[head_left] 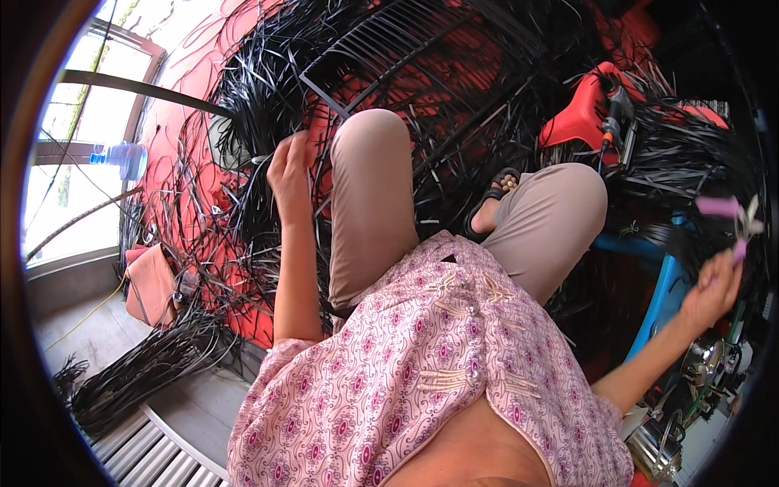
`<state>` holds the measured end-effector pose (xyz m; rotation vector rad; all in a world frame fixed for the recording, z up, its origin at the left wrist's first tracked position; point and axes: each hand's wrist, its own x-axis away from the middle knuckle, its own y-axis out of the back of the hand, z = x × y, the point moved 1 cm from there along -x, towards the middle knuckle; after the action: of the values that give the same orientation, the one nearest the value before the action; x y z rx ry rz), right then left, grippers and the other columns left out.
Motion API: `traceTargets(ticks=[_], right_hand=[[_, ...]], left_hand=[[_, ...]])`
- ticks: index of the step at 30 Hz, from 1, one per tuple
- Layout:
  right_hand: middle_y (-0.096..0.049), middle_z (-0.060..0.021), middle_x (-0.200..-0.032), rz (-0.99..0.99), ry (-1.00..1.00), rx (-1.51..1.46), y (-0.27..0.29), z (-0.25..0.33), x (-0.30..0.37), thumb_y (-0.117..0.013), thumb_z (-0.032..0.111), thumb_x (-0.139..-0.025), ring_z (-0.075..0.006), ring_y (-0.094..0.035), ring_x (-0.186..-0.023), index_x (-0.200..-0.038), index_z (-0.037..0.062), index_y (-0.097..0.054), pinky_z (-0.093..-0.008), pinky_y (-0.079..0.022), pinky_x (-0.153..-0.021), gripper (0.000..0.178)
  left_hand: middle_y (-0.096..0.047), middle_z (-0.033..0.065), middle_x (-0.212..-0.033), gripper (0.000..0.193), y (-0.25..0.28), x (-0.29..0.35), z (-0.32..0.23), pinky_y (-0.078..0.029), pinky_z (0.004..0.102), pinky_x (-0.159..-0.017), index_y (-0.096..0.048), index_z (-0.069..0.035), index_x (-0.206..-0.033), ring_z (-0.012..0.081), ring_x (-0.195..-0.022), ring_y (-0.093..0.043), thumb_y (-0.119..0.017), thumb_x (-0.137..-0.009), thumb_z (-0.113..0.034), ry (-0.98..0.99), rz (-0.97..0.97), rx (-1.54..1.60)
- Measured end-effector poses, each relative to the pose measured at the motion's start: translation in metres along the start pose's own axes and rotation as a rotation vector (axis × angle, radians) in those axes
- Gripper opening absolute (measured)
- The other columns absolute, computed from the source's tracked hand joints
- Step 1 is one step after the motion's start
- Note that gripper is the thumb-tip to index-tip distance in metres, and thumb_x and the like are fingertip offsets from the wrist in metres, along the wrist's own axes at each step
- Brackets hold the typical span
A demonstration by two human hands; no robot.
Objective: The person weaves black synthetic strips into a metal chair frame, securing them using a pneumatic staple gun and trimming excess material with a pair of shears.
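Observation:
My left hand (290,174) is raised beside my left knee, at the edge of a thick mass of black flat strips (247,93). Its fingers are bent and close together; whatever lies in them is hidden. Out at the far right, my right hand (714,294) grips a hand tool (719,208) with purple handles and pale metal jaws, like pliers or snips. Motion smears the tool, and its handles look spread apart. Ahead of my knees lies a black slatted frame (389,49), with loose strips around and under it.
A red plastic stool (580,109) stands ahead on the right, with a grey and orange power tool (618,118) beside it. Near my right arm are a blue frame (656,304) and metal pots (657,442). A pink bag (151,284) sits left, by a strip bundle (146,369).

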<state>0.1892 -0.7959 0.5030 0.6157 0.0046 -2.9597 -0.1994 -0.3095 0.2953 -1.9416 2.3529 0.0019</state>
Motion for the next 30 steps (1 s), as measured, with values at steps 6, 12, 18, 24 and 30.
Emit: traceTargets(ticks=[6, 12, 18, 24, 30], right_hand=[[-0.052, 0.0017, -0.068, 0.670, -0.297, -0.528, -0.266, 0.005, 0.099, -0.063, 0.011, -0.087, -0.0032, -0.039, -0.050, -0.124, -0.0002, -0.058, -0.0184, -0.028, -0.042, 0.039], [-0.059, -0.0129, -0.121, 0.809, -0.059, -0.326, -0.378, -0.005, 0.133, -0.065, 0.033, -0.089, -0.0163, -0.057, -0.106, -0.142, -0.0028, -0.039, -0.0276, -0.045, -0.085, 0.069], [-0.045, -0.0195, -0.141, 1.063, -0.549, -0.741, -0.447, -0.068, 0.116, -0.062, 0.045, -0.083, -0.0306, -0.046, -0.130, -0.148, -0.0026, -0.026, -0.0445, -0.030, -0.112, 0.088], [-0.059, -0.0089, -0.111, 0.892, -1.066, -0.778, -0.499, -0.184, 0.104, -0.064, 0.022, -0.085, -0.0240, -0.059, -0.109, -0.131, 0.0025, -0.047, -0.0403, -0.044, -0.099, 0.052], [-0.056, -0.0118, -0.106, 1.170, 0.063, 0.358, -0.544, -0.310, 0.076, -0.079, 0.043, -0.070, -0.0272, -0.057, -0.098, -0.121, 0.0038, -0.055, -0.0379, -0.045, -0.088, 0.069]], left_hand=[[-0.064, 0.0127, -0.118, 0.064, -0.129, 0.008, -0.108, -0.046, 0.0354, -0.094, -0.052, 0.002, -0.131, 0.0206, -0.108, -0.060, -0.027, -0.103, -0.051, -0.259, 0.582, 0.313], [-0.064, 0.0122, -0.111, 0.068, -0.143, -0.014, -0.101, -0.046, 0.0334, -0.095, -0.051, 0.000, -0.129, 0.0207, -0.100, -0.062, -0.022, -0.102, -0.056, 0.269, 0.685, 0.567], [-0.065, 0.0091, -0.103, 0.047, -0.160, -0.089, -0.051, -0.047, 0.0278, -0.086, -0.058, 0.002, -0.117, 0.0153, -0.094, -0.062, -0.047, -0.102, -0.040, 0.442, 0.831, 0.421], [-0.068, 0.0114, -0.092, 0.054, -0.144, -0.213, 0.055, -0.052, 0.0283, -0.079, -0.067, 0.002, -0.103, 0.0173, -0.084, -0.066, -0.063, -0.090, -0.051, 0.691, 0.921, -0.074], [-0.067, 0.0085, -0.083, 0.064, -0.099, -0.267, 0.231, -0.050, 0.0287, -0.066, -0.063, 0.006, -0.109, 0.0141, -0.075, -0.062, -0.075, -0.079, -0.050, 0.394, 0.493, -0.309]])
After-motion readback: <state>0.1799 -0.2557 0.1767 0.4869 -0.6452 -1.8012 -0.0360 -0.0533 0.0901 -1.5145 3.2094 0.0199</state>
